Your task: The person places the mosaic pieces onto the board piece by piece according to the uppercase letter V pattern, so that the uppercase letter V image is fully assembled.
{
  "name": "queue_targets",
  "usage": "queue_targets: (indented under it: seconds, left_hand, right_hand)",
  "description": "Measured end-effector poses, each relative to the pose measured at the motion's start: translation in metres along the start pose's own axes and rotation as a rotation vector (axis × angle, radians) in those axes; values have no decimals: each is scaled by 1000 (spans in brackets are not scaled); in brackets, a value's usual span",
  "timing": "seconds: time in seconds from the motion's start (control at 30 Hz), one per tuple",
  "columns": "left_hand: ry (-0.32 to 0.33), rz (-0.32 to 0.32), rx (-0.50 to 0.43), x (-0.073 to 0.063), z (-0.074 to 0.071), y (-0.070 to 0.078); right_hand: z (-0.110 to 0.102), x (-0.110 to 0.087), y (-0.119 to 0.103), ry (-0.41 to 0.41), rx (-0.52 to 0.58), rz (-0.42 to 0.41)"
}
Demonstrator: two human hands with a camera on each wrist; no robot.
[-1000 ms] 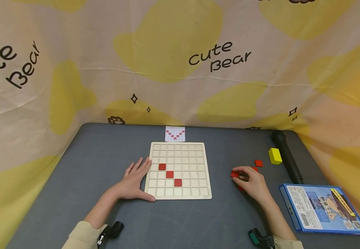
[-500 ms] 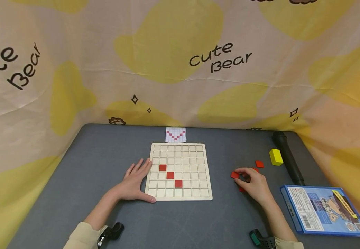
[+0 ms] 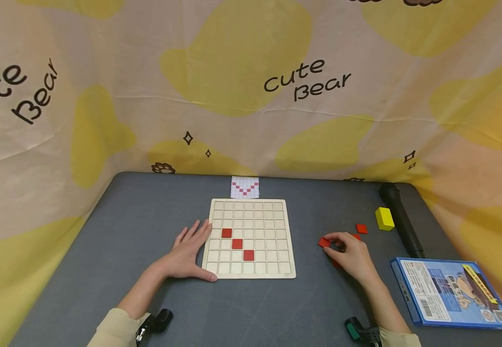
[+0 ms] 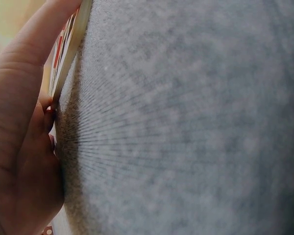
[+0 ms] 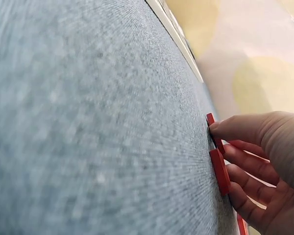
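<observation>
A cream grid board (image 3: pixel 268 274) lies on the grey table, with three red square tiles in its cells, one being the tile (image 3: pixel 237 244) in the middle of a diagonal. My left hand (image 3: pixel 185 254) rests spread along the board's left edge, thumb at its near corner. To the right of the board, my right hand (image 3: pixel 352 255) pinches a red tile (image 3: pixel 323 242) between thumb and fingers, close over the table. In the right wrist view another red tile (image 5: pixel 219 171) lies beneath the curled fingers. More red tiles sit partly hidden behind that hand.
A small card (image 3: pixel 245 187) printed with a red V pattern lies behind the board. At the right are a loose red tile (image 3: pixel 361 229), a yellow block (image 3: pixel 384 219), a black microphone-like rod (image 3: pixel 402 221) and a blue box (image 3: pixel 454 291). A patterned cloth (image 3: pixel 233 96) hangs behind the table.
My right hand has shifted slightly left, drawing the pinched red tile a little toward the board. The left hand and the board stay in place.
</observation>
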State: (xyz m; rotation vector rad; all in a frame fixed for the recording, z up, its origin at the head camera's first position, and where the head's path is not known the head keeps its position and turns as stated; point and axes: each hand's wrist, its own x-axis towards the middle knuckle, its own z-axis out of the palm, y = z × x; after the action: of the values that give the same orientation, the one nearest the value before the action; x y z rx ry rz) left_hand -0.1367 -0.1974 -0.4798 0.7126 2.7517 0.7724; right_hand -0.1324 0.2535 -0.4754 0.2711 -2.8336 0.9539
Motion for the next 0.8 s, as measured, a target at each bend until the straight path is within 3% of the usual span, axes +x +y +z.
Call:
queue_targets:
  seconds: [0.33,0.53,0.8]
  left_hand:
    - [5,3,-5,-2,-1,-1]
    - [6,2,-7,-3,-2,0]
    - [-2,-1,0,-2,-1,0]
  right_hand:
    - [11,13,-18,15,70,-22]
    - [25,24,-34,-20,171,19]
    - [44,42,-65,-74,279,-12]
